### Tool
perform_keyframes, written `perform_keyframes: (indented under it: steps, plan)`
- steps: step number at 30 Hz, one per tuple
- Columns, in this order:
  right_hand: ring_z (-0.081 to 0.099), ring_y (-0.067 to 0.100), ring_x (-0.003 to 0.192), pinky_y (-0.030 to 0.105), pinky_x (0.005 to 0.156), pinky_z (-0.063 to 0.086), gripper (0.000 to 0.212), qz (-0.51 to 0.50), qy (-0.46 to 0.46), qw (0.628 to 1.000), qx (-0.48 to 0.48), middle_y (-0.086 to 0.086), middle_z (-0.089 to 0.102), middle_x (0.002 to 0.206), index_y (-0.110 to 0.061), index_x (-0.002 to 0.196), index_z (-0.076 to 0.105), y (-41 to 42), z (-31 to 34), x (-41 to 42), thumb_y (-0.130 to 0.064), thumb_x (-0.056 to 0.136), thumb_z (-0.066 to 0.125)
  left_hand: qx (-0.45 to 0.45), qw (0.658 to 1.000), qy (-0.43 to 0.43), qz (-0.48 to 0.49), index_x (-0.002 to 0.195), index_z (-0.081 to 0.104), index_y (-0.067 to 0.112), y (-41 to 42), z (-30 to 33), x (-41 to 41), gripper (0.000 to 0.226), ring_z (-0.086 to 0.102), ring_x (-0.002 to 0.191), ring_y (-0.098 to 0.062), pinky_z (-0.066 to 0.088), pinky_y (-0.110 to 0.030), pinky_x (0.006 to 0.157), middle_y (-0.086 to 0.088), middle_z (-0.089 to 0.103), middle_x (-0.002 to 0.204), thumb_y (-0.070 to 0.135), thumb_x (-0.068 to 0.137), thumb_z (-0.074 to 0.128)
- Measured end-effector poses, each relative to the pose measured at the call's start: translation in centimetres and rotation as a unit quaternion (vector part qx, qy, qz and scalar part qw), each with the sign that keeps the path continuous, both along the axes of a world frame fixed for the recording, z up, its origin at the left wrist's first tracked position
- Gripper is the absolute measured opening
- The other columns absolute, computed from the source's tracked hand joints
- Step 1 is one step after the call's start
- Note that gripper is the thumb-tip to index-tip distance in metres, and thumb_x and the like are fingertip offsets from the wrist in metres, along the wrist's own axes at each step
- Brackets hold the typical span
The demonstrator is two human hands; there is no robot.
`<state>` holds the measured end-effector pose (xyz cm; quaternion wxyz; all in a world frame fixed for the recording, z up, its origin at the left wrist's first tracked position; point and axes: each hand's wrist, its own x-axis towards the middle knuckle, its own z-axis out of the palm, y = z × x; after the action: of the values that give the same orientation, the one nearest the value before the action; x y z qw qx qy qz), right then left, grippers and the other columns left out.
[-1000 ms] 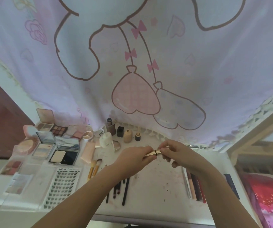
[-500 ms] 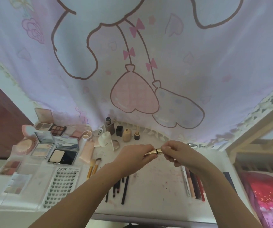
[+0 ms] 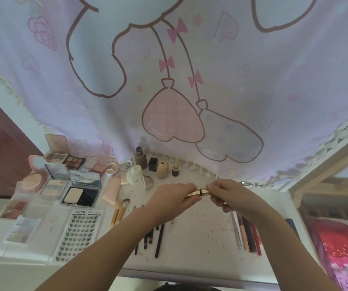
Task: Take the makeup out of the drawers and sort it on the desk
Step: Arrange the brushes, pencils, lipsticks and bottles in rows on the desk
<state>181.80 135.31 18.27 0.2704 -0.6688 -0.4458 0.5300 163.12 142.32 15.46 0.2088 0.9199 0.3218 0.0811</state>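
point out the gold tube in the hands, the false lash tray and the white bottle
gold tube (image 3: pixel 198 193), head view, on the gold barrel between the two hands
false lash tray (image 3: pixel 78 234), head view, on the middle rows of lashes
white bottle (image 3: pixel 134 175), head view, on the bottle's rounded body

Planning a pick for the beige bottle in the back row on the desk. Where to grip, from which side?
Grip the beige bottle around its wide lower body, coming from above and the front. It stands upright and narrows to a small neck, a poorer hold. The black square bottle and small dark dropper bottle flank it closely, so put the fingers front and back rather than at the sides.
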Motion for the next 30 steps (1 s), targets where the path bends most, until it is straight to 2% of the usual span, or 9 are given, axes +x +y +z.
perform_keyframes:
  steps: [2,6,10,15,18,20,23,27,30]
  plan:
    - [0.056,0.0,0.059,0.016,0.055,0.045,0.01,0.006,0.024,1.0,0.008,-0.007,0.064,0.07,-0.018,0.096,0.061,0.0,-0.1,0.2,-0.027,0.09,0.059,-0.004,1.0,0.0,0.003,0.105,0.054,0.028,0.1,-0.1,-0.1,0.026,0.047,0.065,-0.01,0.032,-0.024,0.055,0.011,0.051,0.074,0.047,0.096,0.039]
    - [0.051,0.003,0.051,0.016,0.05,0.042,0.027,-0.026,0.027,0.999,-0.001,-0.006,0.063,0.062,-0.016,0.087,0.062,0.2,-0.2,-0.1,-0.041,0.093,0.053,0.005,1.0,-0.002,-0.003,0.105,0.053,0.029,0.1,-0.1,-0.1,0.025,0.047,0.064,-0.009,0.029,-0.018,0.052,0.012,0.05,0.074,0.048,0.095,0.039]
    - [0.059,0.001,0.063,0.016,0.057,0.047,0.008,-0.005,0.049,0.999,0.019,-0.007,0.067,0.072,-0.02,0.097,0.062,0.3,-0.5,0.2,-0.024,0.09,0.059,0.005,1.0,-0.005,0.001,0.104,0.054,0.027,0.3,-0.3,-0.3,0.026,0.048,0.064,-0.01,0.031,-0.024,0.055,0.011,0.05,0.075,0.047,0.095,0.04]
    - [0.051,0.002,0.05,0.016,0.051,0.042,0.027,-0.032,0.01,0.999,0.006,-0.005,0.062,0.06,-0.013,0.088,0.06,0.5,-0.7,-0.4,-0.037,0.095,0.051,0.007,1.0,0.0,-0.005,0.106,0.053,0.029,0.3,-0.3,-0.3,0.026,0.047,0.065,-0.009,0.031,-0.024,0.056,0.012,0.049,0.075,0.049,0.095,0.039]
    - [0.06,0.001,0.066,0.017,0.061,0.048,0.006,-0.003,0.027,0.999,0.023,-0.004,0.067,0.076,-0.021,0.097,0.059,0.3,-0.7,-0.1,-0.023,0.093,0.055,-0.004,1.0,0.002,0.002,0.104,0.054,0.027,0.4,-0.4,-0.3,0.027,0.05,0.066,-0.011,0.037,-0.026,0.058,0.009,0.054,0.077,0.047,0.095,0.04]
    - [0.065,0.006,0.075,0.018,0.064,0.05,0.013,0.001,0.053,0.999,0.008,-0.004,0.071,0.085,-0.027,0.104,0.058,0.2,-0.3,-0.1,-0.03,0.092,0.057,-0.004,1.0,0.001,0.002,0.104,0.054,0.027,0.5,-0.5,-0.5,0.026,0.051,0.067,-0.011,0.038,-0.026,0.059,0.008,0.056,0.079,0.047,0.095,0.04]
    - [0.056,0.009,0.057,0.019,0.056,0.044,0.034,-0.007,0.019,0.999,-0.029,-0.003,0.066,0.066,-0.016,0.099,0.061,0.3,-0.2,-0.8,-0.046,0.096,0.045,-0.005,1.0,-0.009,-0.002,0.105,0.054,0.029,0.3,-0.5,-0.4,0.025,0.05,0.067,-0.01,0.037,-0.025,0.058,0.01,0.054,0.078,0.048,0.095,0.041]
    - [0.057,0.005,0.066,0.018,0.06,0.046,0.013,0.014,0.01,1.0,-0.003,-0.01,0.064,0.069,-0.02,0.096,0.061,0.2,-0.3,-0.5,-0.03,0.095,0.052,-0.004,1.0,-0.004,0.002,0.104,0.055,0.027,0.1,-0.7,-0.5,0.026,0.052,0.069,-0.011,0.036,-0.024,0.059,0.009,0.058,0.08,0.047,0.095,0.041]
    - [0.06,0.003,0.064,0.018,0.06,0.046,0.022,0.011,0.015,1.0,-0.017,-0.008,0.068,0.073,-0.023,0.1,0.061,0.2,-0.1,-0.6,-0.042,0.092,0.052,-0.008,1.0,-0.008,0.005,0.103,0.055,0.028,0.1,-0.8,-0.6,0.026,0.053,0.069,-0.011,0.037,-0.023,0.058,0.007,0.06,0.081,0.047,0.095,0.041]
